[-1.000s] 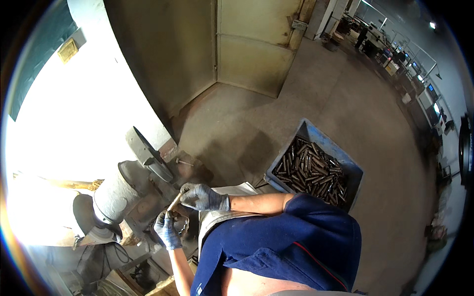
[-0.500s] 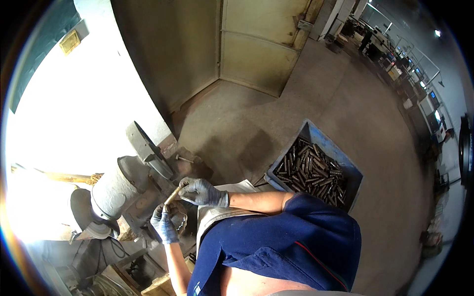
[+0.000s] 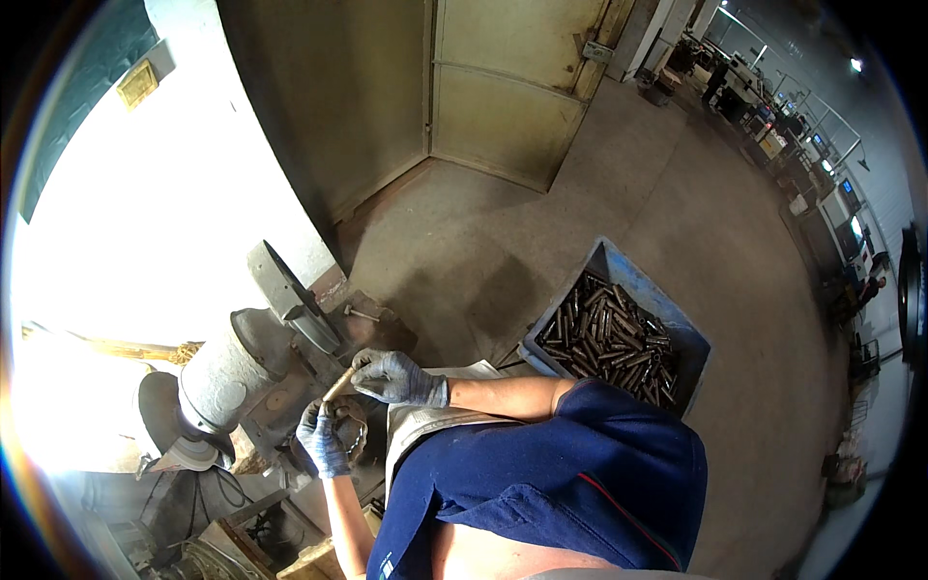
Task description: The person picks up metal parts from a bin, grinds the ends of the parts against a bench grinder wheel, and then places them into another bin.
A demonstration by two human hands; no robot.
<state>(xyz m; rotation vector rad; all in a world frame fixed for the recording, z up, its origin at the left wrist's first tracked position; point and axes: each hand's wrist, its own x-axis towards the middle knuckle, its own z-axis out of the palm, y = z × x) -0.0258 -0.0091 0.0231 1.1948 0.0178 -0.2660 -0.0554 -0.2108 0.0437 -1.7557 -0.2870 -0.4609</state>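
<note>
Between my two gloved hands is a short metal rod (image 3: 338,385), held at a slant. My left hand (image 3: 325,441) pinches its lower end with the fingertips. The upper end is in the closed fingers of my right hand (image 3: 394,378), which partly cover it. Just left of the rod stands a grey bench grinder (image 3: 220,379); the rod appears apart from its wheel guard (image 3: 295,300). Beneath my hands, a round container (image 3: 360,433) is partly hidden by the left glove.
A blue crate (image 3: 688,333) full of dark metal rods (image 3: 609,333) stands on the floor to my right. Ahead are a metal door (image 3: 503,97) and a bright white wall (image 3: 164,193). Machines (image 3: 841,208) line the far right, where a distant person (image 3: 872,288) shows.
My hands have barely moved and still hold the rod at nearly the same slant. At the far right a distant person now shows more plainly.
</note>
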